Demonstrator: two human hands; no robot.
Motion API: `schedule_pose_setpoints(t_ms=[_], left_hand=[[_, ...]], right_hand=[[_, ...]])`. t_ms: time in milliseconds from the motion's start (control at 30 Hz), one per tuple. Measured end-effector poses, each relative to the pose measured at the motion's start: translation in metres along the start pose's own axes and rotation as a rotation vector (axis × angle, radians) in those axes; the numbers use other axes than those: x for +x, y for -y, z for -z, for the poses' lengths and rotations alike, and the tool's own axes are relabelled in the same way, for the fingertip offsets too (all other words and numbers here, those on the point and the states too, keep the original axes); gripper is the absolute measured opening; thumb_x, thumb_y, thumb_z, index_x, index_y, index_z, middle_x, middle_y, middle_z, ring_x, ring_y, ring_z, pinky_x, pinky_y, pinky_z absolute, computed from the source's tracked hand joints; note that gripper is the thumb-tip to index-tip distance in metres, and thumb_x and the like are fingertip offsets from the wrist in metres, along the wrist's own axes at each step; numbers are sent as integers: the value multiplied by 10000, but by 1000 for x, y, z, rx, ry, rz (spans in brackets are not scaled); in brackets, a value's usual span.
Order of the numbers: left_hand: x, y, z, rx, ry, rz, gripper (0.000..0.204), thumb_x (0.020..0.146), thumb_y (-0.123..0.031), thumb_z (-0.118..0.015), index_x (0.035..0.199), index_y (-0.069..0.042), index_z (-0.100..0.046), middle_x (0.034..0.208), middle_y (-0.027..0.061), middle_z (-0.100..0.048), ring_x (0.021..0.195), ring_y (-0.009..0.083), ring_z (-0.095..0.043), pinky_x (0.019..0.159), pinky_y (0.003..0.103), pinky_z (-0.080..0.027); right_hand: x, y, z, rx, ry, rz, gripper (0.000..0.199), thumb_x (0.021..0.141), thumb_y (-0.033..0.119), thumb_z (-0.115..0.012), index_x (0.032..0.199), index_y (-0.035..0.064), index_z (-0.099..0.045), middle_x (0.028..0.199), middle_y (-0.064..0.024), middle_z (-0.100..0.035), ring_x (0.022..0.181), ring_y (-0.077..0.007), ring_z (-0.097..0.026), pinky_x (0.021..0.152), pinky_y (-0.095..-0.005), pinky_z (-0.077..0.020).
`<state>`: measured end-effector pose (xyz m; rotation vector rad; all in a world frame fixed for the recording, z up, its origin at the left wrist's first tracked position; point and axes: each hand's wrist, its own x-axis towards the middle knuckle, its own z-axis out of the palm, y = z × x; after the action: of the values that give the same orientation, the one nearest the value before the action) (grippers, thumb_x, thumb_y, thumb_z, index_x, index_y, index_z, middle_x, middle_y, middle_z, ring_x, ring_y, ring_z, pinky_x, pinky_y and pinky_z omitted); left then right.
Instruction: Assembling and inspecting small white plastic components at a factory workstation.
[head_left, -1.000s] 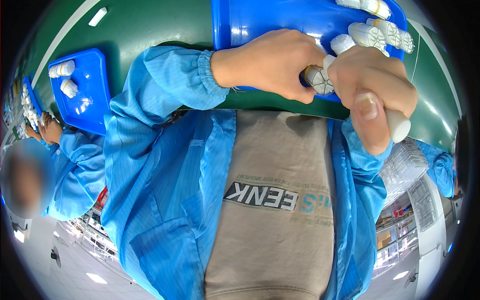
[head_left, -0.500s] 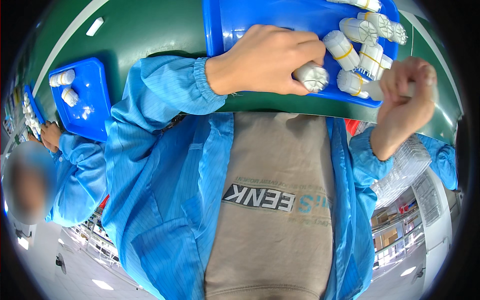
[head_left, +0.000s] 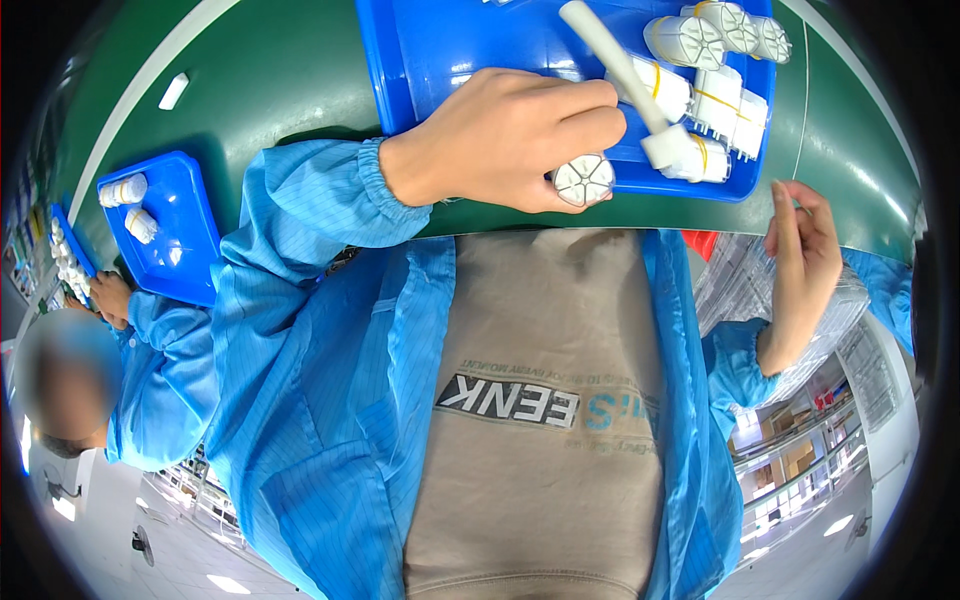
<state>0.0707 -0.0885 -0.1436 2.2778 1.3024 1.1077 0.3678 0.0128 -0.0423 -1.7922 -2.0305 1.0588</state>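
My left hand [head_left: 510, 135] is wrapped round a white cylindrical bundle [head_left: 583, 181] at the tray's near edge. The bundle's round end shows, divided into wedge-shaped segments. Under the hand and beyond it is a large blue tray [head_left: 450, 45]. A pale off-white mallet [head_left: 625, 75] lies over the tray, its head toward me against one bundle and its handle pointing to the far left. My right hand [head_left: 808, 250] is off the tray's near right corner, fingers stretched out, holding nothing. Several white bundles with yellow bands [head_left: 718, 100] fill the tray's right side.
A smaller blue tray [head_left: 180, 250] at the left holds two white bundles [head_left: 140, 225]. A small white piece [head_left: 173, 91] lies on the green table [head_left: 270, 60]. At the far left a co-worker in blue [head_left: 165, 375] handles white parts. Plastic-wrapped material [head_left: 735, 280] stands at the right.
My right hand has let go of the mallet and drawn back toward me; the mallet now lies over the tray. My left hand has shifted slightly left and nearer, still holding the bundle.
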Motion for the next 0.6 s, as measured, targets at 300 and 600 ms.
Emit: schedule_pose_setpoints(t_ms=[300, 600], left_hand=[[2, -2, 1, -93, 41, 64, 401, 708, -318, -907, 959, -115, -670, 1019, 50, -690, 830, 237, -711, 699, 330, -609], [3, 0, -5, -122, 56, 21, 448, 707, -276, -900, 1087, -115, -724, 1106, 54, -731, 953, 249, -737, 798, 345, -621]], right_hand=[[40, 0, -36, 41, 18, 191, 212, 993, 202, -717, 1024, -8, -725, 759, -59, -663, 719, -63, -570, 643, -226, -478], [121, -53, 3, -185, 43, 13, 469, 969, 387, -720, 1214, -10, -665, 948, -66, -708, 801, -126, -613, 700, -274, -500]])
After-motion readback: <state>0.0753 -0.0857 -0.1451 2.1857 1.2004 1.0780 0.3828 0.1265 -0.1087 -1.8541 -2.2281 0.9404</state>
